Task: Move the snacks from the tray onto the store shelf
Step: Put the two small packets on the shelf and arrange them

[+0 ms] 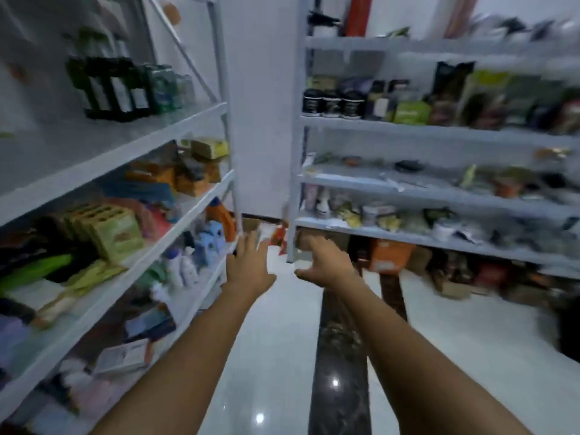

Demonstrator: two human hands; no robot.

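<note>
Where the two shelving units meet at the far corner of the aisle, a cluster of red and white snack packets [276, 233] is seen low down near the floor, too blurred for its support to be made out; no tray can be told apart there. The left hand [249, 266] is stretched toward that cluster with its fingers spread wide and nothing held, its fingertips just short of the packets. The right hand [323, 262] is extended beside it, fingers loosely curled and the thumb held apart, and nothing is gripped in it either. Both bare forearms are reached forward over a glossy white floor [276, 356], which is crossed by a dark stone strip [340, 356].

On the left, a white shelf unit [175, 221] is stocked with dark bottles [113, 89] on its upper board, green cartons [110, 230] and orange boxes [188, 180] on the middle board, and white and blue bottles [201, 252] near the front edge of the board below. On the right, a second white shelf unit [439, 130] is loaded with dark jars [332, 103] at the left end of one board and with mixed pouches further along, heavily blurred. An orange box [389, 255] is seen under its lowest board.
</note>
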